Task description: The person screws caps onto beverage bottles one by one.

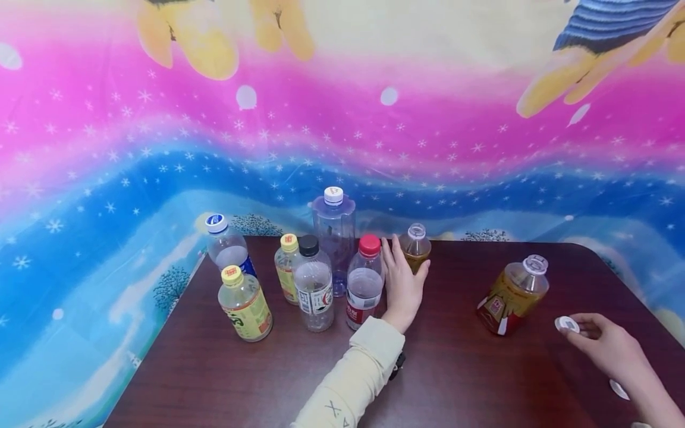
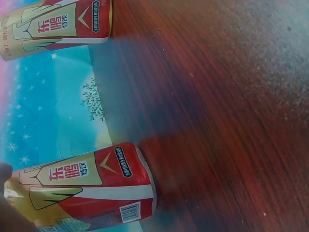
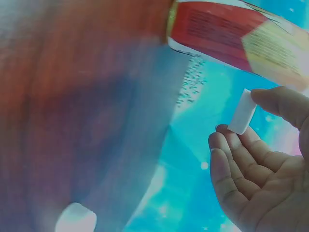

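Observation:
My left hand (image 1: 405, 286) is at a drink bottle (image 1: 417, 246) with a gold and red label, thumb on its right side and fingers on its left. Part of that hand overlaps the upper label in the left wrist view, where the base rests on the wooden table. No cap sits on this bottle's neck. At the right, my right hand (image 1: 615, 345) pinches a white bottle cap (image 3: 243, 112) between thumb and fingertips. A matching gold and red bottle (image 1: 508, 294), its neck bare too, stands left of that hand. Another white cap (image 1: 619, 389) lies on the table near the right wrist.
Left of my left hand stand several capped bottles: a red-capped one (image 1: 365, 291), a black-capped one (image 1: 314, 294), a tall clear one (image 1: 334, 229), two yellow-capped ones and a blue-labelled one (image 1: 227, 244). A printed cloth (image 1: 321, 137) hangs behind the dark wooden table (image 1: 455, 380).

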